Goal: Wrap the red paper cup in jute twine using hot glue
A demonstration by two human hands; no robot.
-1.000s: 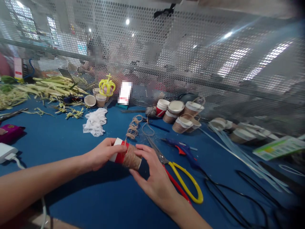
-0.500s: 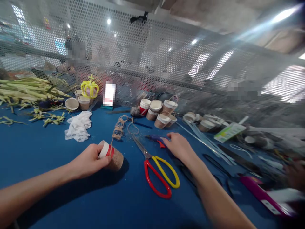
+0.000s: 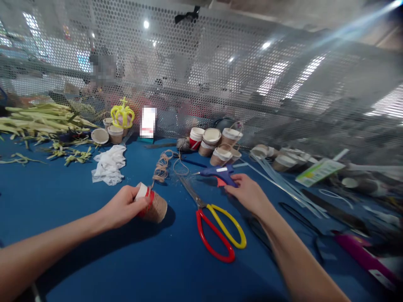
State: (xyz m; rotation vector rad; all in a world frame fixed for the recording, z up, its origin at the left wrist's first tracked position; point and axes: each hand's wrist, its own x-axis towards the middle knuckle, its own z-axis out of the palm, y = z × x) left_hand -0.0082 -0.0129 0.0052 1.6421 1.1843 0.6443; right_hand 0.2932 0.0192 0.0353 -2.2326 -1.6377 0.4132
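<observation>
My left hand [image 3: 127,205] is closed around the rim end of a small cup [image 3: 157,208] tipped on its side, wrapped in brown twine with a red band. From the cup a strand runs up to a loose coil of twine [image 3: 162,167]. In my right hand [image 3: 247,191] is the handle of a blue glue gun [image 3: 217,171] with a red trigger, its nozzle pointing left. Between my hands lie scissors [image 3: 201,205] with one red and one yellow handle, blades towards the twine.
Several wrapped cups [image 3: 211,136] stand at the back by a perforated metal screen [image 3: 189,71]. A white cloth [image 3: 109,165], a yellow crown-shaped piece [image 3: 122,115] and pale green husks [image 3: 40,119] are at left. Clear glue sticks [image 3: 280,180] and a magenta object [image 3: 362,256] lie at right.
My right hand has taken hold of the glue gun by its handle and raised it, turning it more into view. The left hand keeps the cup nearly in place. The view has shifted slightly.
</observation>
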